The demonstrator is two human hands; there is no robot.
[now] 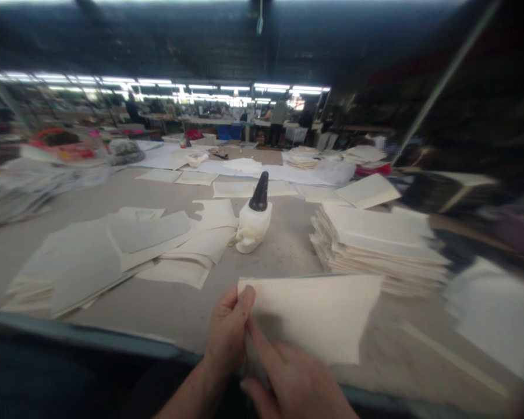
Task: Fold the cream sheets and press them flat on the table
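My left hand point(227, 331) pinches the near left corner of a cream fabric piece point(318, 314), thumb on top. My right hand point(288, 378) sits just below and to the right, its forefinger pressed along the same left edge of the piece. The piece is held flat just above the near edge of the grey worktable point(166, 302). Behind it stands a white squeeze bottle with a black cone nozzle point(254, 218).
A tall stack of cream pieces point(375, 244) lies to the right of the bottle. Loose cream and grey pieces point(113, 250) spread over the left side. More sheets and stacks point(367, 189) lie farther back. People stand at distant tables under strip lights.
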